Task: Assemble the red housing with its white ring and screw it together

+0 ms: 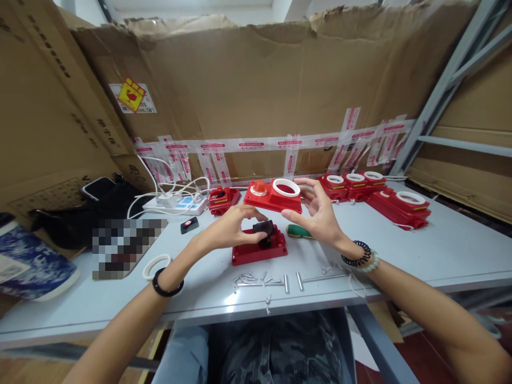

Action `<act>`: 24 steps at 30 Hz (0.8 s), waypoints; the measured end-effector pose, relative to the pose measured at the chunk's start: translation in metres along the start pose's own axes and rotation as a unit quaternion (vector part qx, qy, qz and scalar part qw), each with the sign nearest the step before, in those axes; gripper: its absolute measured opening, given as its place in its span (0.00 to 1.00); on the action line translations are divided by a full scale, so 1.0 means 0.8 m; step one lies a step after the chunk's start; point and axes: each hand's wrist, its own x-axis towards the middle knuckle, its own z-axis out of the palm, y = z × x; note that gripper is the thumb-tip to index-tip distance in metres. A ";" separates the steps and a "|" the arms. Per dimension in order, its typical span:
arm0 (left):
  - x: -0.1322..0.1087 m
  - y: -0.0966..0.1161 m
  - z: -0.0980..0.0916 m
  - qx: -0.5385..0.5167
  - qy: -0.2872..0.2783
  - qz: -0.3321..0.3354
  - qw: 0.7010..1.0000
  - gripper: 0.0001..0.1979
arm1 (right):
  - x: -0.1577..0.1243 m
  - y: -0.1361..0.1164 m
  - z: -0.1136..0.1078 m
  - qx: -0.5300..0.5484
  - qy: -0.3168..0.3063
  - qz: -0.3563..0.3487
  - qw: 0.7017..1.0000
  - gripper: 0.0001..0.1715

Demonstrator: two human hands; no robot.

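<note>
My left hand (234, 228) has its thumb and fingers closed on a black plastic part (264, 232), which stands in an open red base (256, 253) on the table. Just behind that base, my right hand (318, 210) curves around the right end of a red cover (266, 203). Its thumb is at the cover's front edge and its fingers are behind. A white ring (286, 186) and a round red knob (258, 188) top the cover. The handle of a green screwdriver (298, 231) lies below my right hand. Small screws (252, 277) lie in front of the base.
Two T-handled tools (286, 284) (300, 281) lie near the table's front edge. Assembled red units (400, 209) stand at the right and back. A loose white ring (157, 266), power strip (176, 204) with cables, and blue-white cup (34, 261) are left. Cardboard (256, 80) walls the back.
</note>
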 end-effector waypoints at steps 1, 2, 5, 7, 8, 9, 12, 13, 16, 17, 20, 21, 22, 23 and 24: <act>0.000 0.000 0.000 -0.001 0.000 -0.002 1.000 0.14 | 0.000 0.000 0.001 0.000 -0.001 0.001 1.000 0.36; -0.001 0.000 -0.001 -0.002 0.001 -0.004 1.000 0.14 | 0.000 0.000 0.001 0.000 -0.002 0.001 1.000 0.36; -0.002 -0.001 -0.002 -0.005 0.003 -0.005 1.000 0.14 | -0.001 0.000 0.003 0.002 -0.001 0.000 1.000 0.36; -0.003 0.000 -0.003 -0.006 0.002 -0.003 1.000 0.14 | -0.001 0.001 0.003 0.004 -0.001 -0.003 1.000 0.36; -0.003 0.000 -0.004 -0.006 0.001 -0.002 1.000 0.14 | -0.001 0.001 0.003 0.006 -0.001 -0.005 1.000 0.36; -0.003 0.000 -0.004 -0.006 0.001 -0.002 1.000 0.14 | -0.001 0.002 0.003 0.007 -0.001 -0.007 1.000 0.37; -0.002 0.001 -0.003 -0.006 -0.003 -0.007 1.000 0.14 | -0.002 0.003 0.002 0.011 -0.003 -0.008 1.000 0.37; -0.002 0.001 -0.002 -0.005 -0.005 -0.008 1.000 0.14 | -0.002 0.003 0.002 0.011 -0.003 -0.008 1.000 0.37; -0.002 -0.001 -0.002 -0.004 -0.004 -0.013 1.000 0.16 | -0.001 0.003 0.002 0.013 -0.006 -0.009 1.000 0.36; -0.004 -0.001 -0.004 -0.003 0.000 -0.015 1.000 0.18 | -0.001 0.003 0.002 0.013 -0.008 -0.011 1.000 0.37; -0.019 -0.001 -0.023 0.011 0.014 -0.033 0.999 0.19 | -0.002 0.005 0.002 0.012 -0.030 -0.016 0.999 0.36; -0.027 0.000 -0.033 0.023 0.017 -0.043 0.999 0.18 | -0.002 0.006 0.003 0.010 -0.045 -0.018 0.999 0.36; -0.034 0.001 -0.042 0.042 0.031 -0.056 0.997 0.16 | -0.003 0.006 0.003 0.006 -0.063 -0.021 0.998 0.36; -0.042 0.002 -0.050 0.049 0.047 -0.067 0.995 0.15 | -0.003 0.007 0.004 -0.001 -0.084 -0.024 0.996 0.35; -0.048 0.004 -0.056 0.055 0.070 -0.079 0.993 0.16 | -0.004 0.007 0.006 -0.011 -0.107 -0.029 0.994 0.33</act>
